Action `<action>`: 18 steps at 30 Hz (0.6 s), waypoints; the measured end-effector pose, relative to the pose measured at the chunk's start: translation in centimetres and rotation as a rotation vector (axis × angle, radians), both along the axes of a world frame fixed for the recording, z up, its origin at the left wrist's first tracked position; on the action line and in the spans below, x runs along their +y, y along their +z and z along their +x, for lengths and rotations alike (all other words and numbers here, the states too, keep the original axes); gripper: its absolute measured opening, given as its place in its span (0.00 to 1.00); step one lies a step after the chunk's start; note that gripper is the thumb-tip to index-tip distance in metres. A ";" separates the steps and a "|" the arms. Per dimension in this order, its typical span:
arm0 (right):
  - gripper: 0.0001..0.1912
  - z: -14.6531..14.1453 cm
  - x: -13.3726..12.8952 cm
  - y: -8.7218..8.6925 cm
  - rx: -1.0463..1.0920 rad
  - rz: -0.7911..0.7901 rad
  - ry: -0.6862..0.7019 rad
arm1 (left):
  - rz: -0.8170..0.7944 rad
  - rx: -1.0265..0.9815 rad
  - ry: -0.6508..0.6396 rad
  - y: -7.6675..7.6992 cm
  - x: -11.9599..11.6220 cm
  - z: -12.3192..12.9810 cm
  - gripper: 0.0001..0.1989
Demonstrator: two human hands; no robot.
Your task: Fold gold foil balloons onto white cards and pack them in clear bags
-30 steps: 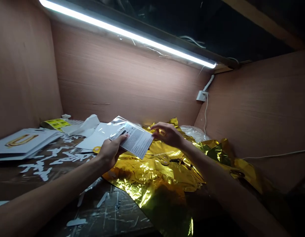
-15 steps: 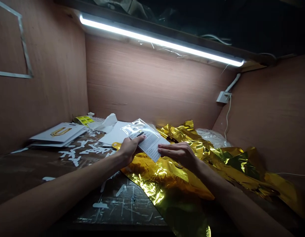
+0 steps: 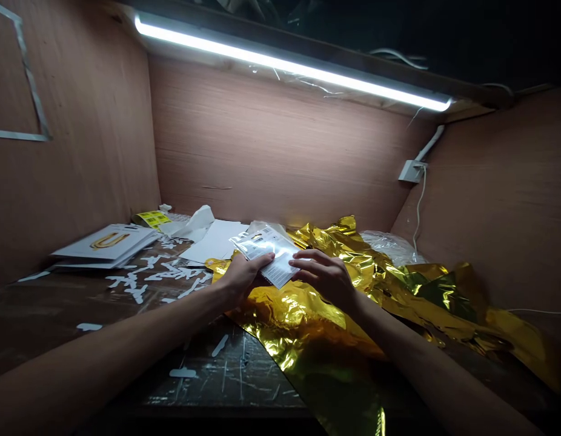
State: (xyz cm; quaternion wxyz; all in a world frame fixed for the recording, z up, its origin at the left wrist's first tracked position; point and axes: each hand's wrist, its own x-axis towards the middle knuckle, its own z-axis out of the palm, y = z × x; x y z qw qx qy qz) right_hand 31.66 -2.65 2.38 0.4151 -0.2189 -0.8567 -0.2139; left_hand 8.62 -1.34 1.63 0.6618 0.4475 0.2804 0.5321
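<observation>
A flat, clear plastic packet (image 3: 262, 241) with a printed white card inside is tilted above the gold foil. My left hand (image 3: 244, 275) is closed on its lower left side, with the thumb across the front. At the packet's right edge, the fingertips of my right hand (image 3: 323, 275) rest on the card, slightly fanned; its thumb is hidden. Shiny gold foil (image 3: 303, 309) lies crumpled under both hands and hangs over the table's front edge. White sheets (image 3: 212, 242) lie just behind my left hand.
At the left stands a stack of white cards with a gold letter U (image 3: 105, 242). White paper scraps (image 3: 137, 278) litter the dark table (image 3: 208, 375). Yellow labels (image 3: 152, 218) lie at the back left; clear plastic (image 3: 392, 247) is at the back right. A lamp tube (image 3: 289, 63) hangs overhead.
The packet has tilted back and shifted slightly. My left thumb now lies lower across its front, and my right fingers have spread a little at its edge. The view has shifted slightly.
</observation>
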 end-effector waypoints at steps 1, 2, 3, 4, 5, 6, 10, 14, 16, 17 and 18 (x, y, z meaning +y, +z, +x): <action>0.15 0.0 0.1 -0.1 -0.005 -0.008 -0.016 | -0.004 0.006 0.005 -0.1 -0.1 0.1 0.16; 0.17 0.0 0.2 -0.1 -0.018 -0.009 -0.029 | -0.007 0.017 0.003 -0.1 -0.2 0.2 0.17; 0.17 0.0 0.2 -0.2 -0.030 -0.005 -0.040 | -0.010 0.034 0.000 -0.3 -0.4 0.3 0.17; 0.17 0.0 0.3 -0.3 -0.039 0.001 -0.050 | -0.008 0.051 -0.004 -0.4 -0.6 0.4 0.18; 0.17 0.0 0.3 -0.4 -0.043 0.007 -0.058 | -0.003 0.061 -0.007 -0.5 -0.7 0.6 0.18; 0.16 -0.1 0.2 -0.4 -0.040 0.008 -0.064 | 0.005 0.065 -0.006 -0.6 -0.9 0.7 0.18; 0.13 -0.3 0.2 -0.8 -0.030 -0.013 -0.128 | 0.006 0.076 0.019 -0.8 -1.3 0.9 0.17; 0.13 -0.3 0.5 -1.3 -0.039 -0.034 -0.185 | 0.002 0.096 0.028 -1.0 -1.2 0.7 0.17; 0.15 -0.2 0.5 -1.2 -0.031 -0.033 -0.181 | 0.038 0.107 0.023 -1.0 -0.9 0.7 0.18; 0.17 -0.2 0.4 -1.1 -0.021 -0.034 -0.171 | 0.064 0.109 0.020 -0.9 -0.8 0.6 0.19; 0.20 -0.2 0.2 -0.9 -0.007 -0.042 -0.156 | 0.089 0.108 0.022 -0.7 -0.6 0.6 0.19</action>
